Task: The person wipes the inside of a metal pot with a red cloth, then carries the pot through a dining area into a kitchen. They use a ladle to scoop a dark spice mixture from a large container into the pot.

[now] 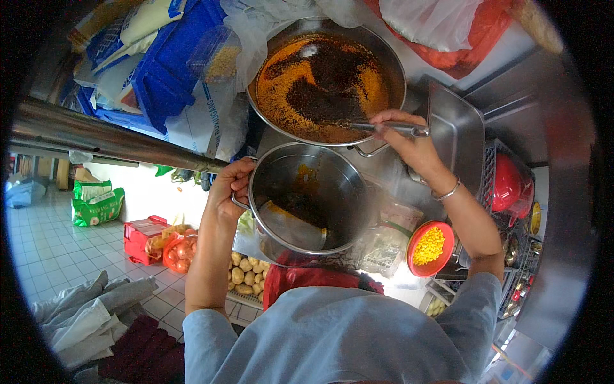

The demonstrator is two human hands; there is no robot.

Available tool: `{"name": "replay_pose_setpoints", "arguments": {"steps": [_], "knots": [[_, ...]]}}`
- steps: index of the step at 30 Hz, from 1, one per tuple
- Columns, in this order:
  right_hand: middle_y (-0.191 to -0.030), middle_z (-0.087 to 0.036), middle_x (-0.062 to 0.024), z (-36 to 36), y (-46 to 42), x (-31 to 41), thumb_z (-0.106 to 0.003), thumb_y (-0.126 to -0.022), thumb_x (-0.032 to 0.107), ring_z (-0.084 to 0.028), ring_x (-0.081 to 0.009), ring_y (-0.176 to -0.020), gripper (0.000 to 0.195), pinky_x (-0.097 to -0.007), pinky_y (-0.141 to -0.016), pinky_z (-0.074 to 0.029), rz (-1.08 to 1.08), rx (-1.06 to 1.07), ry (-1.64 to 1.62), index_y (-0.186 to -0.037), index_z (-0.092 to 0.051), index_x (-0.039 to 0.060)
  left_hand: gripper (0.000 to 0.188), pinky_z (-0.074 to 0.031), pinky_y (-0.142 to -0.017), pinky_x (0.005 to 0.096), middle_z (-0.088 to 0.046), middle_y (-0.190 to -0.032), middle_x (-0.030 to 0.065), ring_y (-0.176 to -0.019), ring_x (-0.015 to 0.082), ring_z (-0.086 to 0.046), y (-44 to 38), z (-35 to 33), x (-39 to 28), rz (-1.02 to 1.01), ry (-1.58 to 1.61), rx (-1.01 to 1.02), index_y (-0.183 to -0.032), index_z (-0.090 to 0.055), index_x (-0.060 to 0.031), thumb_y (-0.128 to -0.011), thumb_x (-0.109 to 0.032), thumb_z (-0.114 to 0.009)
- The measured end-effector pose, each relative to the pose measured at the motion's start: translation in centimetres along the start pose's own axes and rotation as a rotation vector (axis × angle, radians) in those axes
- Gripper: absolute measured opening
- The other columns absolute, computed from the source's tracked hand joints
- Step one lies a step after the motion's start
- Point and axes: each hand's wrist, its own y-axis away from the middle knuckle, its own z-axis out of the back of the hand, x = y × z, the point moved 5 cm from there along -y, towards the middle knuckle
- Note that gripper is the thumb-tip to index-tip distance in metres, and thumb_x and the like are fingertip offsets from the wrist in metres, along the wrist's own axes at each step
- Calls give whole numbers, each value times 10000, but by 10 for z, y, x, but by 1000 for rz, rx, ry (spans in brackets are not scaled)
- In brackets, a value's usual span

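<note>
My left hand [235,185] grips the side handle [240,200] of a deep stainless steel pot [352,192]. Orange-brown residue [307,177] streaks its inner wall, and a dark patch covers part of its bottom. A pale flat piece [292,225] also shows inside; I cannot tell what it is. Just beyond stands a wider steel pot [402,91] of dark brown sauce [331,72] with orange grainy foam. My right hand [405,139] is closed around the steel handle [395,126] of a utensil, possibly a whisk, whose head reaches into the sauce.
A red bowl [434,272] of corn kernels [428,246] and clear plastic bags [383,249] lie right of the near pot. An empty-looking steel basin [455,129] sits further right. Blue crates [163,72] stand far left, with potatoes [247,273] and onions [181,252] lower down.
</note>
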Motion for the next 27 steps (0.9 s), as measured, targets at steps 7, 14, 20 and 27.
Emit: {"name": "replay_pose_setpoints", "arguments": {"steps": [7,14,20,27], "knots": [[-1002,-623,-175,33,2,-15,-544,-906,170,-650,-291,-910,273,-327,-819,-551,-233,-202,-419,-1067,-541,-51,127,-209,-278,139,-441,-481,-40,-320,3,-328,-1,3,-1,-21,0,-19,-742,-489,-69,-830,17,-519],[-991,-631,-192,54,5,-6,-537,-914,192,-654,-318,-900,286,-334,-814,-555,-116,-306,-353,-1065,-547,-50,147,-216,-281,139,-421,-463,-48,-322,4,-324,2,1,0,-27,-20,7,-715,-493,-75,-831,10,-526],[-1019,-621,-191,72,15,-3,-522,-916,171,-656,-333,-886,279,-320,-776,-565,-156,-381,-521,-1064,-541,-66,149,-207,-291,143,-415,-458,-51,-321,8,-309,5,-1,0,-9,-53,-41,-710,-507,-83,-830,-1,-539],[-1026,-610,-189,84,24,-9,-527,-913,157,-657,-338,-881,272,-314,-760,-574,-151,-439,-560,-1063,-542,-69,159,-199,-293,146,-406,-446,-58,-319,11,-295,4,0,-2,-61,-63,-162,-700,-513,-93,-819,4,-555]]}}
